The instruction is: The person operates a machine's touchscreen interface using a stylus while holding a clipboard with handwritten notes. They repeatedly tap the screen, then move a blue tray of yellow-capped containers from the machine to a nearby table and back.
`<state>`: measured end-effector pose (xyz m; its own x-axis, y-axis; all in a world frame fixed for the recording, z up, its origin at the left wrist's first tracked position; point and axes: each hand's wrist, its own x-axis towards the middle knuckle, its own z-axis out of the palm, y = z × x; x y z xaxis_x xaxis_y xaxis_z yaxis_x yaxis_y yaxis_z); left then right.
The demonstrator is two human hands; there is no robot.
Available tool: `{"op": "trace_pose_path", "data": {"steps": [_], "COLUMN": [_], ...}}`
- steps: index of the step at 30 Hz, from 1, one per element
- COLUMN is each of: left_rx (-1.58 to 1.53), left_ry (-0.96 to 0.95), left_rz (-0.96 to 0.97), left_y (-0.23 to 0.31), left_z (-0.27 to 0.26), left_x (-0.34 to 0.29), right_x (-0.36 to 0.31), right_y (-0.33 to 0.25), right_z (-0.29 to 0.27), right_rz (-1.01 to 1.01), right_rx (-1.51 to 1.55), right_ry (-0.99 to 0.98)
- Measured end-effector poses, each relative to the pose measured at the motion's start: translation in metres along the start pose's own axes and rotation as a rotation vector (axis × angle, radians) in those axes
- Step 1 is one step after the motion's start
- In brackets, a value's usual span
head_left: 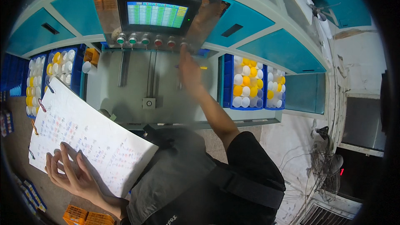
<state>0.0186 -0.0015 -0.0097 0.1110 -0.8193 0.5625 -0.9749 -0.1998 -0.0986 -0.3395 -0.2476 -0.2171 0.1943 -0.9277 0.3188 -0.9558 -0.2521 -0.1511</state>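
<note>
My left hand (71,174) lies over the lower left of a white ring-bound notebook (93,141), its fingers apart and slightly bent. The page carries handwriting in several colours. What bears the notebook's weight is hidden. My right hand (189,70) reaches up to the rightmost knob (183,44) in a row under a screen (156,14), with the index finger stretched up against it. The other fingers look curled and are somewhat blurred. A dark tip and a yellow end show on either side of that hand; whether they belong to one pen-like thing I cannot tell.
Green buttons (132,40) and red ones (158,42) line the teal machine's panel. Blue crates of white and yellow cups or spools stand right (227,81) and left (78,68). Orange crates (75,214) sit on the floor; a wire-caged fan (329,166) is at right.
</note>
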Motion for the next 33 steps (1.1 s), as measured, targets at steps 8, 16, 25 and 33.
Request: {"op": "trace_pose_path", "data": {"steps": [8, 16, 25, 33], "left_rx": [-0.348, -0.247, -0.793, -0.696], "left_ry": [0.155, 0.069, 0.039, -0.182], "left_rz": [-0.010, -0.896, -1.111, -0.982], "left_y": [-0.021, -0.042, -0.038, 0.004], "left_z": [-0.007, -0.022, -0.031, -0.079], "left_x": [-0.010, -0.054, -0.092, -0.118], "right_x": [-0.068, -0.218, -0.167, 0.100], "right_y": [0.018, 0.131, 0.154, 0.238], "right_z": [-0.008, 0.005, -0.054, -0.273], "right_rz": [0.043, 0.804, 0.633, -0.231], "right_rx": [0.244, 0.118, 0.526, -0.320], "right_ry": [-0.125, -0.342, -0.067, 0.850]}}
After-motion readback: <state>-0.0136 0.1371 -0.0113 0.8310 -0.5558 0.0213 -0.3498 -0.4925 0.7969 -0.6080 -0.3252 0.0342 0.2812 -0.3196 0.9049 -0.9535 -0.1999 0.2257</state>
